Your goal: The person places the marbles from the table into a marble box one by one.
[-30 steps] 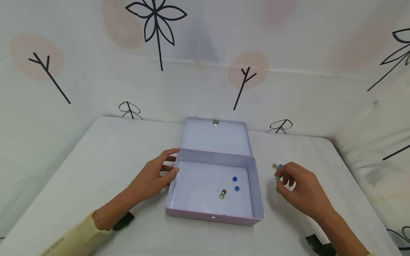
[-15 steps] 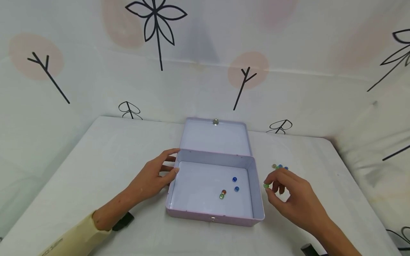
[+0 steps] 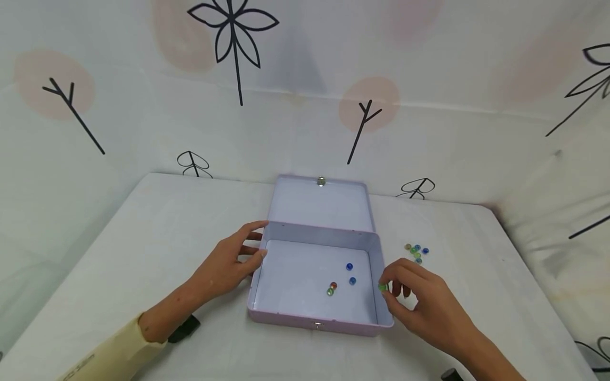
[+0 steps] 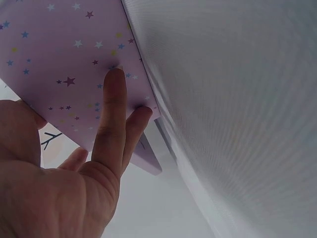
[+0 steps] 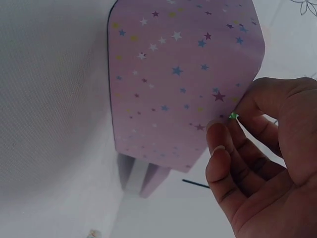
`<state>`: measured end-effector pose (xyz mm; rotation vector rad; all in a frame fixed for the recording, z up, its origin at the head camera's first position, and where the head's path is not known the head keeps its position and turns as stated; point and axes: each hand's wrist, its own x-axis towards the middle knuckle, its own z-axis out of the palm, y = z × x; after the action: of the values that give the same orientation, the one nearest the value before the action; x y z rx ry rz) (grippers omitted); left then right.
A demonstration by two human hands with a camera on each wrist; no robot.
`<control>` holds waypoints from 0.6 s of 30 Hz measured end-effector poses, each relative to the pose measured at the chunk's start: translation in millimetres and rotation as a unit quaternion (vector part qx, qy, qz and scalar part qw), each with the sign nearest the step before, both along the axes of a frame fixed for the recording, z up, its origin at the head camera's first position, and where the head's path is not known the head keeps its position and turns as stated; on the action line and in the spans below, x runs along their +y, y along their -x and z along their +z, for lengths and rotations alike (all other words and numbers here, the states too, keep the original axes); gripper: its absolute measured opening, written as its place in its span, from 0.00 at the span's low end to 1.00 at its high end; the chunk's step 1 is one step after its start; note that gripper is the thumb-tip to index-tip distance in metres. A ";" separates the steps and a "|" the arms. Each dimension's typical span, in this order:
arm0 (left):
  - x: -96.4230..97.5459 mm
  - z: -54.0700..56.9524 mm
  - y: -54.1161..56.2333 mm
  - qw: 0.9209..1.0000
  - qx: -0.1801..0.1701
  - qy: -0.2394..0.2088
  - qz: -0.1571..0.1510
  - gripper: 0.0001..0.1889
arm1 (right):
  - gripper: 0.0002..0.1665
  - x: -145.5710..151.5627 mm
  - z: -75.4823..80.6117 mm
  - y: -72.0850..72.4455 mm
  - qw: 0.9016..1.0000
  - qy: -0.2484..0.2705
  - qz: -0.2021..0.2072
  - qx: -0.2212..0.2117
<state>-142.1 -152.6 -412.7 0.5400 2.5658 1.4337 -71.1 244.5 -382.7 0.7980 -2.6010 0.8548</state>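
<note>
Right hand (image 3: 426,304) pinches green marble (image 3: 383,287) at box (image 3: 286,319) edge: loading step, seemingly. Next calls for moving inward, releasing. Left hand (image 3: 233,264) (fingers spread) touches opposite side.

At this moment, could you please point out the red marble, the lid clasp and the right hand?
Red marble (image 3: 333,285): head view, middle of its visible surface.
Lid clasp (image 3: 321,181): head view, middle of its metal face.
Right hand (image 3: 427,304): head view, middle of the hand.
</note>
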 end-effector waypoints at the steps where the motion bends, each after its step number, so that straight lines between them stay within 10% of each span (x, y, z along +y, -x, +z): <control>1: -0.1 0.1 -0.2 1.000 0.000 0.000 0.000 0.34 | 0.27 0.0 -0.1 0.1 1.000 -0.001 -0.001 -0.001; 18: 1.1 -0.1 -0.1 1.000 0.002 0.007 0.006 0.34 | 0.32 2.0 0.0 2.1 1.000 -0.001 -0.004 -0.021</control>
<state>-141.9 -151.5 -412.8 0.5260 2.5849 1.4179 -73.2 246.5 -382.7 0.7787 -2.6389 0.8761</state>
